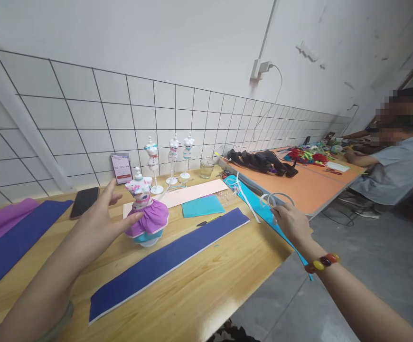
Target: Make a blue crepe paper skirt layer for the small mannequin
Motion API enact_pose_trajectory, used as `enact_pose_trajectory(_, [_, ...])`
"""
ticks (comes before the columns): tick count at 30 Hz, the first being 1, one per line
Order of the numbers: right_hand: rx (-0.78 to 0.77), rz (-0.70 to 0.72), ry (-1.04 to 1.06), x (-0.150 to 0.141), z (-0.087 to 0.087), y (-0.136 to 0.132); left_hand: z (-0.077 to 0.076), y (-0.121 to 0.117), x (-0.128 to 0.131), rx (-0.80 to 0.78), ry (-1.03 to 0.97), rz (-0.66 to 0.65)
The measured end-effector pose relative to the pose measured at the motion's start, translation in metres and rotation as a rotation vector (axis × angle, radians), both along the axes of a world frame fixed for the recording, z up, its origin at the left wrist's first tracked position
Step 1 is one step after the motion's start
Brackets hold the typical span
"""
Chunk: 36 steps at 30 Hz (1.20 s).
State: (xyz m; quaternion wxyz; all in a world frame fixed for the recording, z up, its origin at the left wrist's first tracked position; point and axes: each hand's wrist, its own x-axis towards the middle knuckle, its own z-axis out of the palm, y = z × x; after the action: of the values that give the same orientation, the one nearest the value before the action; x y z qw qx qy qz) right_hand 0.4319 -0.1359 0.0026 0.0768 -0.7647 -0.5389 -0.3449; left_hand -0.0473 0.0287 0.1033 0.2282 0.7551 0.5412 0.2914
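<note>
Skirted mannequin (142,198) stands upright on the wooden surface (206,280), between its far edge and the navy strip (171,259). From my feed: left hand (98,218) has fingers and thumb spread wide, gripping nothing I can see. Thumb overlaps the purple skirt (156,213); contact or just in front, can't tell. Right hand (294,223) is over the right edge, fingers pinched on a pale looped band (281,195).

Risks as I judge them:
- Left thumb catches the skirt: mannequin tips, small base.
- Bright-blue strip (258,199) runs along the right edge and overhangs the near right corner. A tug or a snagged loop from the right hand could drag it to the floor.
- White ribbon (248,202) lies across that strip; it could tangle with the band. Can't tell if they're joined.
- Left wrist swinging toward the far edge could bump the flat phone (84,202).

Counts I get:
- mannequins: 4, one skirted, three without skirts (173,151) near the far edge
- phones: 2, one flat, one propped (123,169)
- navy strips: 2, second (21,242) at the left
- purple cloth (10,221): 1
- pink strip (195,192): 1
- teal piece (202,206): 1
- glass (207,169): 1
</note>
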Motion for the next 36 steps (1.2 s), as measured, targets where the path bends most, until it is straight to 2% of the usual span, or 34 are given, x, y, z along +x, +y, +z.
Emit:
enact_pose_trajectory(4, [0.106,0.052,-0.003,-0.018,0.014,-0.005,0.007,-0.006,0.001,0.048,0.009,0.073])
enact_pose_trajectory(7, [0.212,0.144,-0.02,-0.042,0.028,-0.013,0.018,-0.023,0.006,0.26,-0.027,0.185])
enact_pose_trajectory(9, [0.362,0.303,-0.055,-0.063,0.039,-0.018,0.024,-0.037,0.011,0.44,-0.12,0.228])
enact_pose_trajectory(11, [0.497,0.448,-0.091,-0.085,0.049,-0.023,0.026,-0.051,0.016,0.571,-0.215,0.188])
enact_pose_trajectory(14, [0.513,0.618,-0.114,-0.118,0.059,-0.026,0.021,-0.064,0.026,0.64,-0.368,-0.039])
enact_pose_trajectory(17, [0.427,0.744,-0.118,-0.144,0.066,-0.023,0.014,-0.07,0.033,0.476,-0.458,-0.253])
enact_pose_trajectory(23, [0.309,0.96,-0.069,-0.186,0.073,-0.019,0.013,-0.079,0.04,-0.123,-0.444,-0.724])
enact_pose_trajectory(26, [0.261,1.038,-0.031,-0.199,0.073,-0.018,0.011,-0.082,0.045,-0.315,-0.45,-0.879])
enact_pose_trajectory(31, [0.24,0.995,-0.051,-0.196,0.065,-0.01,0.001,-0.078,0.05,-0.432,-0.269,-0.892])
enact_pose_trajectory(33, [0.251,0.932,-0.083,-0.189,0.062,-0.005,0.0,-0.077,0.05,-0.384,-0.2,-0.87])
enact_pose_trajectory(36, [0.283,0.805,-0.097,-0.182,0.06,0.001,0.003,-0.084,0.052,-0.217,-0.14,-0.861])
